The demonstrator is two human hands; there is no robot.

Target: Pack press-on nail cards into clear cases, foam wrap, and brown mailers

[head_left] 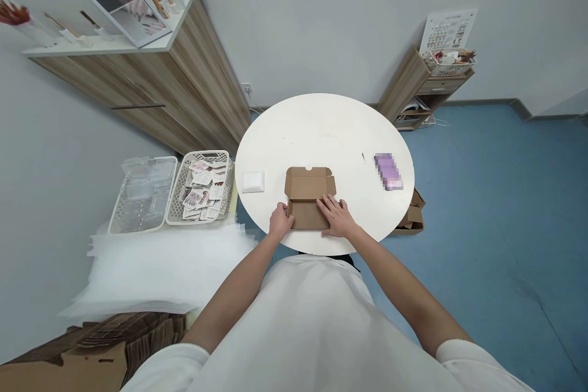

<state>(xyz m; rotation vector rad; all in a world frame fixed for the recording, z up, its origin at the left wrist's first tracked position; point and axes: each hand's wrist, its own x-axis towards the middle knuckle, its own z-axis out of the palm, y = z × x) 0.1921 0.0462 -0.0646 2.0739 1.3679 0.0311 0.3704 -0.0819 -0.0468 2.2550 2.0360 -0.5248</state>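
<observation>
A small brown cardboard mailer box (307,193) lies open on the round white table (321,128), its lid flap folded back away from me. My left hand (280,221) grips the box's near left corner with curled fingers. My right hand (337,215) rests flat on the box's right side, fingers stretched out over the edge. A small white packet (253,181) lies left of the box. A purple blurred item (388,171) lies on the table to the right.
Left of the table stand a white basket of printed cards (202,195) and a basket of clear plastic trays (143,193). White foam sheets (160,266) are stacked below them, flat cardboard (92,349) at bottom left. More cardboard (413,214) lies on the blue floor.
</observation>
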